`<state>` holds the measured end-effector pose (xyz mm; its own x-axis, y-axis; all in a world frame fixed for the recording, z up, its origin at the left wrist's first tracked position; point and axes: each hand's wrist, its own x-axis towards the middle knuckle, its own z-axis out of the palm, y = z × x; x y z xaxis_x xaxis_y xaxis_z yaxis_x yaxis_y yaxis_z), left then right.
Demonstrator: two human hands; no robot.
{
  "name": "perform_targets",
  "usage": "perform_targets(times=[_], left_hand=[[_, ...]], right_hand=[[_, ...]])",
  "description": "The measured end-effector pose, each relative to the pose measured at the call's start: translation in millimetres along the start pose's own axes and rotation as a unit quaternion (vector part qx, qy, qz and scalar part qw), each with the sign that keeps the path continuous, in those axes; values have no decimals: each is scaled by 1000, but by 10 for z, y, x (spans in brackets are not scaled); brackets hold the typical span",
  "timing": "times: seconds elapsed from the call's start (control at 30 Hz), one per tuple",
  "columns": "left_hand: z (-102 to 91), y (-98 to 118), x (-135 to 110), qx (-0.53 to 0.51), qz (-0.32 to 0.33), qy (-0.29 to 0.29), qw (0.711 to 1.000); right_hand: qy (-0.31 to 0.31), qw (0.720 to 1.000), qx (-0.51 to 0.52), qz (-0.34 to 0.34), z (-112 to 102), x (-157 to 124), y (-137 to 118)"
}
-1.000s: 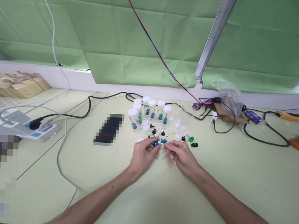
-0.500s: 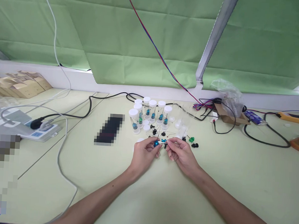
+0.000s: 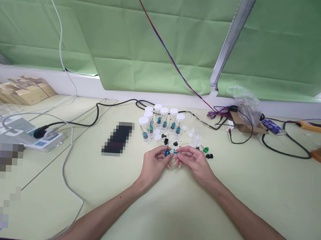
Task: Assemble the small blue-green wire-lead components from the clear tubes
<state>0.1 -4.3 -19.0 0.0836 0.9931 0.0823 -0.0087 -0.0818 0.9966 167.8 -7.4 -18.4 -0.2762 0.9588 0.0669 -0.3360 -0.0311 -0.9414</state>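
Note:
My left hand [image 3: 156, 160] is closed in a pinch on a small shiny blue part [image 3: 167, 152] with a thin metal pin standing up from it. Close beside it, my right hand [image 3: 195, 161] pinches a small teal piece [image 3: 175, 151], partly hidden by the fingertips. The two hands nearly meet above the table. Just beyond them lie small black parts [image 3: 175, 143], thin wires and green pieces [image 3: 205, 150]. Several clear tubes with white caps [image 3: 164, 111] stand behind, each with a blue or green part inside.
A blurred black rectangle [image 3: 118, 138] lies left of the hands. Farther left are a power strip [image 3: 46, 140] and cardboard boxes [image 3: 29, 90]. At the back right sit an open carton [image 3: 243, 127] with a plastic bag, black cables and a blue pack [image 3: 271, 126]. Loose clear tubes lie behind my right hand.
My right hand has shifted slightly left, closer to my left hand, and its fingers now cover more of the teal piece. The blue part has turned a little, its pin more upright.

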Motion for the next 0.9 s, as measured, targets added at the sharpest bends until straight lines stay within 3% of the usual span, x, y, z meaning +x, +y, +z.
perform_targets(times=[0.3,0.47,0.6,0.9], left_hand=[[14,28,-13,0,-5,6,1000],[26,54,-24,-2,-9,9,1000],[34,57,-28,5,-10,7,1000],[27,5,-21,29,5,-8,1000]], right_hand=[[20,984,-162,-67,-1,-31,-34],[12,931,-316,-182,-29,-63,-46],[0,888,-375,-266,-69,-69,-36],[12,870,-412,-272,-88,-69,-24]])
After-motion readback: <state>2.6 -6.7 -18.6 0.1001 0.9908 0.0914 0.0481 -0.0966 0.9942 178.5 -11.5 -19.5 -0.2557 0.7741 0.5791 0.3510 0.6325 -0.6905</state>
